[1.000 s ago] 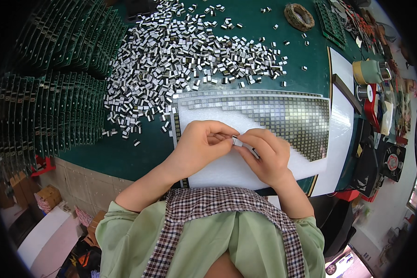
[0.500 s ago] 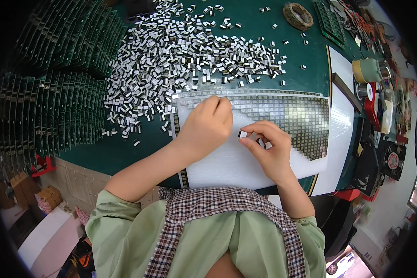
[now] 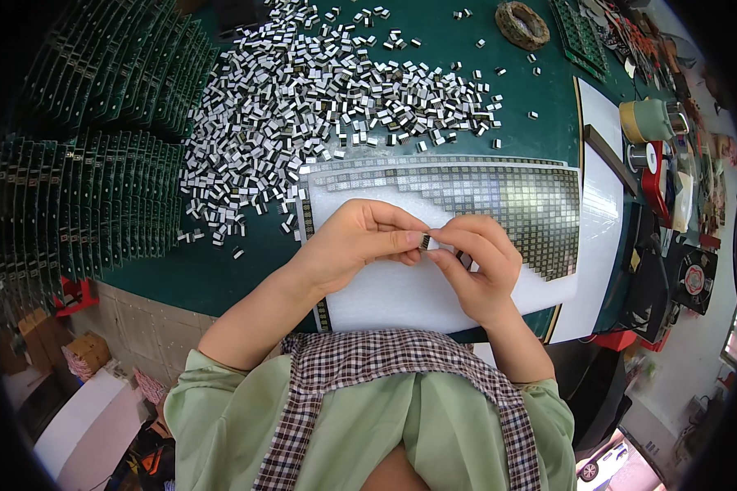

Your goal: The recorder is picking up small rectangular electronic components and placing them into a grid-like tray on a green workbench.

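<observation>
Over the white backing sheet [image 3: 385, 299], my hands meet at the fingertips around a small black-and-white block [image 3: 425, 241] with dark marks along one side. My right hand [image 3: 485, 266] pinches it between thumb and forefinger, and part of another block [image 3: 464, 259] shows inside its curled fingers. The thumb and forefinger of my left hand [image 3: 344, 245] close on the block's other side; whether a thin piece lies between them is hidden. Beyond my hands, a grid of small dark film squares [image 3: 508, 200] covers the sheet's far and right parts, its edge stepped.
A large heap of similar blocks [image 3: 319, 106] spreads over the green tabletop [image 3: 221, 282]. Racked green circuit boards [image 3: 90, 204] stand at the left. At the right are a dark bar [image 3: 610, 159], a tape roll [image 3: 522, 25], a green container [image 3: 645, 122] and a small fan [image 3: 696, 281].
My left hand has come back from the film grid toward me and right, and its fingertips now touch the block. My right hand keeps its pinch, nearly in place.
</observation>
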A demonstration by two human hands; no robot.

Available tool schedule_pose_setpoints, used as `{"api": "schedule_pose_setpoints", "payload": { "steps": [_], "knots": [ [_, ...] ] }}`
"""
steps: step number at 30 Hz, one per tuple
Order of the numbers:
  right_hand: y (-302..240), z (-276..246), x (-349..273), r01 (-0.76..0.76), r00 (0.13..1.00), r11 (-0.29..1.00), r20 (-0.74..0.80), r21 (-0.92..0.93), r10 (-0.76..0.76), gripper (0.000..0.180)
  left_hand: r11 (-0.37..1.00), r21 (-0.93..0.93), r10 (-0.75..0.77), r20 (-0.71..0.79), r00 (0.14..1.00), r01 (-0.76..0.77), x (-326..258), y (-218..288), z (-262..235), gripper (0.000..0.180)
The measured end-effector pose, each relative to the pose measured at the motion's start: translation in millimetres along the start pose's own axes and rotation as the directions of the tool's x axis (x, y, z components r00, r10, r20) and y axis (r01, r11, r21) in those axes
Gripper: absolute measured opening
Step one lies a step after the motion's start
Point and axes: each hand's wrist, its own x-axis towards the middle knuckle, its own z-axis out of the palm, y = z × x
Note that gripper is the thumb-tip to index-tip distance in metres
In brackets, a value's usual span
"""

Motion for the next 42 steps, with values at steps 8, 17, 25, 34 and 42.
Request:
{"api": "schedule_pose_setpoints", "payload": {
  "steps": [8, 17, 25, 34, 42],
  "knots": [
    [-1, -1, 0, -0.046, 0.999, 0.997, 0.014, 0.055, 0.045, 0.025, 1.0, -0.022, -0.002, 0.004, 1.0, 0.002, 1, -1, 1, 0.019],
    [4, 1, -2, 0.008, 0.999, 0.999, 0.039, -0.049, -0.006, 0.023, 0.996, 0.073, 0.045, -0.055, 0.997, -0.04, 0, -4, 7, 0.019],
    [6, 0, -4, -0.069, 0.992, 0.998, 0.106, 0.012, 0.067, 0.019, 0.873, 0.487, 0.06, -0.091, 0.994, -0.009, -7, 10, 9, 0.023],
    [11, 2, -4, -0.317, 0.948, 0.921, 0.045, 0.225, 0.315, 0.018, -0.51, 0.856, 0.574, 0.409, 0.709, -0.08, 22, 4, 3, 0.025],
    [12, -2, -8, -0.192, 0.976, 0.973, -0.075, 0.132, 0.203, 0.023, 0.031, 0.961, 0.606, 0.2, 0.77, -0.275, 15, 14, 5, 0.025]
  ]
}}
